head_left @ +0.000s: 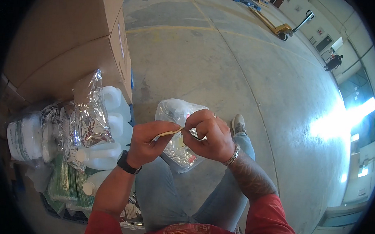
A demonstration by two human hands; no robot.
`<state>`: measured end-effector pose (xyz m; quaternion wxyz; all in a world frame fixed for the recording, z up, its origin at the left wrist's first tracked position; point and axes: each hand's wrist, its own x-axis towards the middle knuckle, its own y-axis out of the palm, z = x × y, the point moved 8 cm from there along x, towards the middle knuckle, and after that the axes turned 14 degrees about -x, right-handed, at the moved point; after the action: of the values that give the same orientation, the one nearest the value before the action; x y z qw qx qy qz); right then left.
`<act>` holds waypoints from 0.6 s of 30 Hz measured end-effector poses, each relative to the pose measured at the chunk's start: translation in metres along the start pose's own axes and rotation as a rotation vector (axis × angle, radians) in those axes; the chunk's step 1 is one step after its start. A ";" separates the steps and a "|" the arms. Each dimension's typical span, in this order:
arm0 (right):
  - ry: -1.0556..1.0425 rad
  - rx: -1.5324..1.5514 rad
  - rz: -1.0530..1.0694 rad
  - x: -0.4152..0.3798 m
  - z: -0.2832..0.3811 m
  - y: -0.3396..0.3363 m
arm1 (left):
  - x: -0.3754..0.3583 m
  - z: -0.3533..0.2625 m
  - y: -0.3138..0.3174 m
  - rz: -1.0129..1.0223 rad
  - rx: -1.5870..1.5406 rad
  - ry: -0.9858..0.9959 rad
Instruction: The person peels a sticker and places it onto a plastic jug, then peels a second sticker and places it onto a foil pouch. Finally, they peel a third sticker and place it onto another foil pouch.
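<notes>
Above my lap, my left hand [147,143] is closed, pinching a thin, flat, yellowish piece [168,134] between thumb and fingers. Its exact kind does not show. My right hand [209,136] meets it at the far end, thumb and fingertips pressed together there. The right fingers hide part of what they grip. Beneath both hands, on the floor between my legs, stands a clear plastic bag [168,108] with silvery and red contents, partly covered by the hands.
At left are large cardboard boxes [62,22], whitish plastic jugs [120,127], a silver foil pouch [90,113] and green packs [63,180] in clear wrap. A yellow pallet jack [277,29] stands far off on the concrete floor [189,67]. A person [334,62] is at the far right.
</notes>
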<state>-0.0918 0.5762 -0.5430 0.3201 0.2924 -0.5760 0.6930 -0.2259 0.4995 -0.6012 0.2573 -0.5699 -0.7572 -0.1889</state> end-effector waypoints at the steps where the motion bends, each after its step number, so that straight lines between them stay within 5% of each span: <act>1: 0.000 -0.001 -0.001 0.000 0.000 0.000 | 0.000 0.000 0.000 -0.004 -0.004 -0.001; 18: 0.029 -0.132 -0.097 -0.002 0.003 -0.001 | -0.002 -0.002 0.001 -0.032 0.121 0.062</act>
<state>-0.0897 0.5727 -0.5431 0.3802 0.2881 -0.6009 0.6414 -0.2242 0.4968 -0.6009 0.3114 -0.5351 -0.7679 -0.1645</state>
